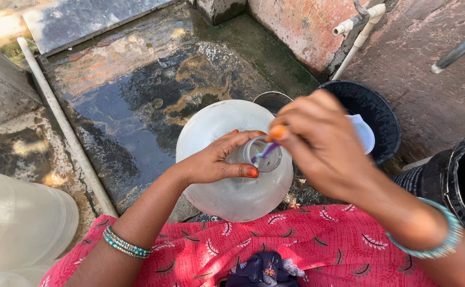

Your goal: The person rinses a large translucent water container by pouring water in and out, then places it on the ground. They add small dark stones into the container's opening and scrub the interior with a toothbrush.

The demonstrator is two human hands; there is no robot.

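Two hands work at the neck of a large translucent water jug, which stands upright on the wet concrete floor against the person's pink patterned garment. Left hand is curled around the jug neck, gripping it. Right hand is clamped on a purple brush handle that enters the opening. Behind the jug sit a dark basin and a steel cup.
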